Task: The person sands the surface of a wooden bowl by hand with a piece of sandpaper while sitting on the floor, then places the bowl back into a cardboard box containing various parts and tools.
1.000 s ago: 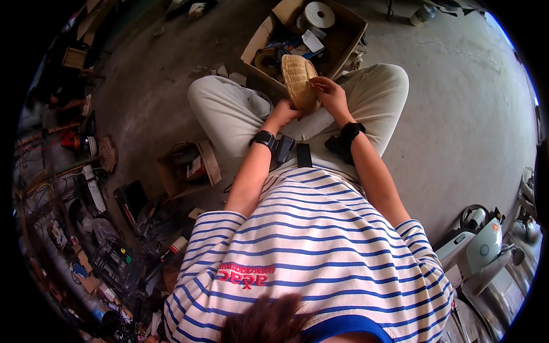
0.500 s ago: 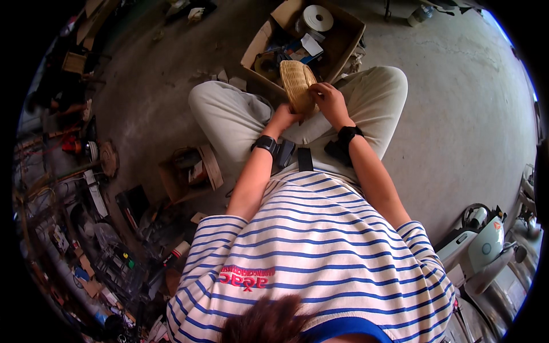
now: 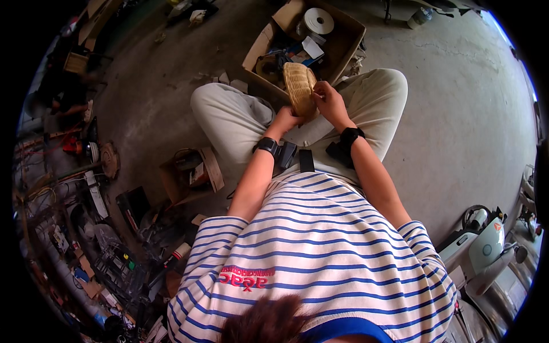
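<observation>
A small tan wicker basket [image 3: 297, 86] is tipped on its side above my lap, its woven outer wall facing left and its opening toward the right. My left hand [image 3: 287, 120] is closed on its lower, near end. On the right side, my right hand [image 3: 330, 104] pinches at the basket's rim with thumb and fingers together. Any thin strand between those fingertips is too small to make out. The inside of the basket is mostly hidden.
Just beyond the basket stands an open cardboard box [image 3: 350, 48] with a white roll [image 3: 318, 21] and loose items. A smaller box [image 3: 211, 170] sits left of my legs. Cluttered tools and parts line the left; a white scooter [image 3: 486, 248] is at the right.
The basket and both hands have shifted very slightly in the picture, along with the whole scene. My right fingers have moved a little at the rim; both hands keep their places.
</observation>
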`<state>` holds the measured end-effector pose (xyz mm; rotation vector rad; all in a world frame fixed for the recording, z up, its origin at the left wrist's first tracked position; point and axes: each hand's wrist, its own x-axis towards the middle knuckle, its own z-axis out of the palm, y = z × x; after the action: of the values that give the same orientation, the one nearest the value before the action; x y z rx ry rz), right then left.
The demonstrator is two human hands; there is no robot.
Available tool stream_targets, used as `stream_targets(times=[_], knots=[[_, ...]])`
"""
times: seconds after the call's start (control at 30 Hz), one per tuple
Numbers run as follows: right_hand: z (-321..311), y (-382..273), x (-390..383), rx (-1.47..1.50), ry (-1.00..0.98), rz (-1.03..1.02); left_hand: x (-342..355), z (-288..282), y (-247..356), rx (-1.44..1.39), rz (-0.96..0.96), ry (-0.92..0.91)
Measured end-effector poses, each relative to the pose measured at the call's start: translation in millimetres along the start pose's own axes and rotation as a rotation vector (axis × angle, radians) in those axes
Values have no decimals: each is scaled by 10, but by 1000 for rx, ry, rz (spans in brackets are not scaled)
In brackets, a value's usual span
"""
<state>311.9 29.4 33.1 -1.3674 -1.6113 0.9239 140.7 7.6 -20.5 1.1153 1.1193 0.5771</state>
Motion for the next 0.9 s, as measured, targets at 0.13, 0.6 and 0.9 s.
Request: stream_targets(times=[0.13,0.6,0.9], knots=[[-4,22,25,34,73,235,-24,25,41,62,28,4],[-39,80,64,161,153,394,111,13,-69,4,93,60],[-48,425,33,735,132,715,15,2,-10,-689,98,192]])
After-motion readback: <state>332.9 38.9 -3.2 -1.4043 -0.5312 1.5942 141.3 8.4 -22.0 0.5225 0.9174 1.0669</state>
